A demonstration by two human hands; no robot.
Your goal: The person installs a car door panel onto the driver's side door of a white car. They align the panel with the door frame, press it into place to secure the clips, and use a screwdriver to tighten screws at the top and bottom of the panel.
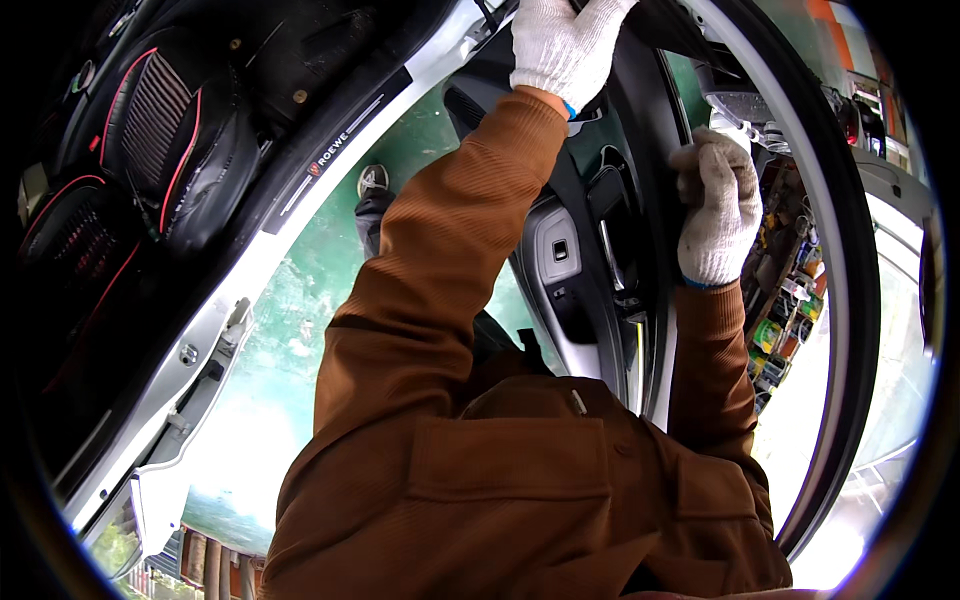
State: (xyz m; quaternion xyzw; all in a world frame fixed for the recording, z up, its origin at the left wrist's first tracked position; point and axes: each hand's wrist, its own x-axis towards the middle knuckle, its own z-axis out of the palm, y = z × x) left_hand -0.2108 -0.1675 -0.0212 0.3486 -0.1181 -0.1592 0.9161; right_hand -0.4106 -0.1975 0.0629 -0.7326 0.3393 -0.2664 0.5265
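Observation:
An open car door stands in front of me, its black inner trim panel [590,290] facing me. My left hand [562,42], in a white work glove, reaches up and grips the panel's upper edge. My right hand [716,208], also gloved, curls around the panel's right edge beside the door frame [850,300]. Between the hands are a grey switch plate [556,252] and a black pull handle [612,225]. Brown jacket sleeves cover both forearms, and the jacket fills the lower part of the picture.
On the left is the car's cabin with a black seat with red piping [150,140] and a silver door sill [230,290]. My shoe [373,180] stands on the green floor [290,330]. A cart of tools and small parts [785,300] stands behind the door at the right.

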